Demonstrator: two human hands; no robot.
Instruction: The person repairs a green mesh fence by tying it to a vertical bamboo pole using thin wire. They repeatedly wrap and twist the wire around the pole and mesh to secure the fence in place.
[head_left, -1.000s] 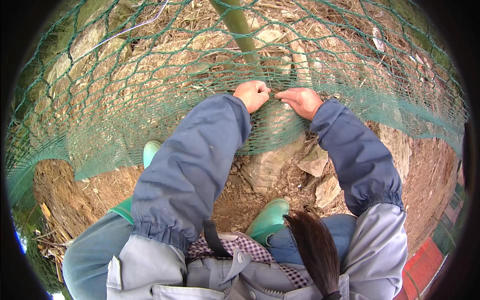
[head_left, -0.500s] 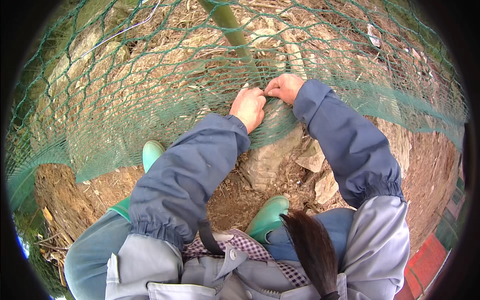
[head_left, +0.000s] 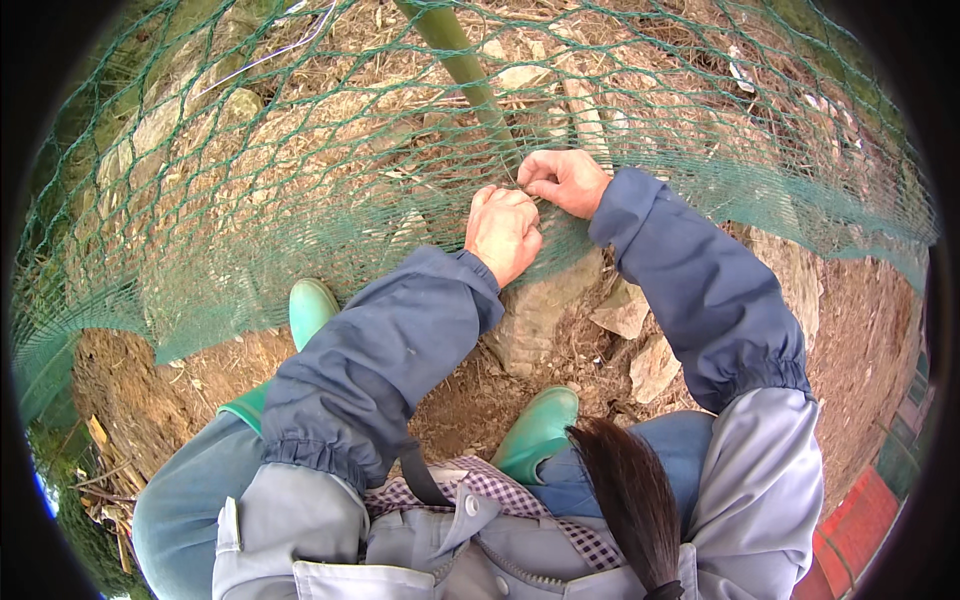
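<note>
A green mesh net spreads across the ground before me, its weave bunched densely along the near edge. My left hand is closed at the net, knuckles up, gripping the mesh by the foot of a green pole. Just to its upper right, my right hand is pinched, thumb against forefinger, with its fingertips almost touching the left hand. A thin dark strand shows near these fingertips; whether the right fingers hold it or the mesh is too small to tell.
Flat stones and a large rock lie under and before the net. My green boots stand on bare soil. A thin pale wire crosses the net at upper left. Sticks lie at far left.
My left hand has shifted slightly down and right. My right hand has moved a little left, its fingers more curled. The net and pole look nearly the same.
</note>
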